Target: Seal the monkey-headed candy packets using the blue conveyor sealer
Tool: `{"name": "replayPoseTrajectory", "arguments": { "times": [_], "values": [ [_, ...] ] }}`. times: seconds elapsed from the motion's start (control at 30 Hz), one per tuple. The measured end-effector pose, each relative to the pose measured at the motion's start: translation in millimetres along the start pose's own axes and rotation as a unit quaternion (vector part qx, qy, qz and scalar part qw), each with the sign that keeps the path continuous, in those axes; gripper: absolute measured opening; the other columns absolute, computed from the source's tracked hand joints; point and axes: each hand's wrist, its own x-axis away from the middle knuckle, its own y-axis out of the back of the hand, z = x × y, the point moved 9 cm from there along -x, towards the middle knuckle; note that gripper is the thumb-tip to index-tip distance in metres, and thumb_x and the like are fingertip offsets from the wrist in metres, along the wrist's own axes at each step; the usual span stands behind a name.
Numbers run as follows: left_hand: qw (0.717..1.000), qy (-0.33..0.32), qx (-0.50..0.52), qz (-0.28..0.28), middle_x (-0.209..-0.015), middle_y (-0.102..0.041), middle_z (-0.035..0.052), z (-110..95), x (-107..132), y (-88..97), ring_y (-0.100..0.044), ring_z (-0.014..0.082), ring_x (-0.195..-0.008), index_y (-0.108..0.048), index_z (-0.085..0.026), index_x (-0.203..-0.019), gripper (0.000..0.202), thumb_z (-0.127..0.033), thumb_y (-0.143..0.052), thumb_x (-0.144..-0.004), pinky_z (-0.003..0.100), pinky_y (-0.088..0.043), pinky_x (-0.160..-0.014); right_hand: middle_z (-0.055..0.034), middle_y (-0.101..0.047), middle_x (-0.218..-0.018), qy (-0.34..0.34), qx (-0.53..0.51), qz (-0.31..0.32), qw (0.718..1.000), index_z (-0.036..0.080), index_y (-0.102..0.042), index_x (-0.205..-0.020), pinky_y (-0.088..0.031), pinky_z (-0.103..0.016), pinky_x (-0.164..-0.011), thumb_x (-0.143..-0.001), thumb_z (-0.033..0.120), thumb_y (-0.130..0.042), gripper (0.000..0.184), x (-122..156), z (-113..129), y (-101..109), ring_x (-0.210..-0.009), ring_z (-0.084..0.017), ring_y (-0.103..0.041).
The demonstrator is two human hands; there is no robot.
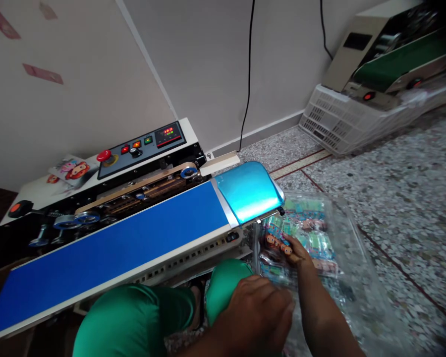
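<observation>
We're reaching w/ our right hand toward 2 o'clock, fingers curling lightly on the pile of small printed packets inside a clear plastic bag lying on the speckled floor, just below the machine's outfeed end. Our left hand is sitting at 6 o'clock, fingers bent down at the bag's near edge; can't tell if it's gripping anything, since the fingertips are hidden. The packets are lying loose at approx. 3 o'clock from our green-clad knees. At 10 o'clock the band sealer is standing w/ its blue conveyor belt running diagonally, control panel w/ red display behind it. At 1 o'clock a second machine is resting on a white plastic crate by the wall.
</observation>
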Motion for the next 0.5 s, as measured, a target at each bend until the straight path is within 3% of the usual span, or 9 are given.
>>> {"name": "replayPoseTrajectory", "arguments": {
  "times": [0.2, 0.33, 0.4, 0.5],
  "values": [
    [0.999, 0.027, 0.020, -0.011, -0.071, -0.065, 0.0022, 4, 1, 2.6, -0.058, 0.0157, -0.065, -0.059, -0.019, -0.093, 0.015, -0.023, -0.047, -0.085, 0.031, -0.046, -0.066, -0.0027, -0.070, -0.073, 0.028, -0.047, 0.008, 0.998, 0.020, -0.058, -0.082, -0.058, -0.035, -0.071, -0.069, 0.028, -0.064, 0.016, 26, -4, 22, -0.067, -0.020, -0.068],
    [0.993, 0.076, 0.085, -0.021, -0.093, -0.068, 0.0061, 10, -2, 4.9, -0.062, 0.0201, -0.086, -0.056, -0.021, -0.109, 0.027, -0.030, -0.052, -0.084, 0.035, -0.049, -0.076, -0.0031, -0.071, -0.074, 0.078, -0.070, 0.026, 0.994, 0.019, -0.061, -0.084, -0.058, -0.032, -0.067, -0.064, 0.028, -0.068, 0.023, 58, 8, 29, -0.067, -0.020, -0.068],
    [0.980, 0.142, 0.127, -0.050, -0.114, -0.062, 0.0112, 22, -5, 6.0, -0.057, 0.0253, -0.105, -0.050, -0.019, -0.120, 0.047, -0.040, -0.060, -0.078, 0.042, -0.047, -0.087, -0.0031, -0.071, -0.074, 0.114, -0.074, 0.039, 0.990, 0.019, -0.062, -0.084, -0.058, -0.032, -0.067, -0.061, 0.028, -0.071, 0.027, 80, 19, 26, -0.067, -0.021, -0.068],
    [0.953, 0.231, 0.176, -0.089, -0.135, -0.044, 0.0203, 37, -11, 0.0, -0.042, 0.0353, -0.124, -0.035, -0.014, -0.133, 0.097, -0.052, -0.077, -0.054, 0.051, -0.038, -0.098, -0.0045, -0.071, -0.075, 0.173, -0.051, 0.071, 0.981, 0.019, -0.063, -0.087, -0.057, -0.033, -0.068, -0.057, 0.034, -0.075, 0.036, 125, 38, 5, -0.070, -0.023, -0.069]
  ]
}}
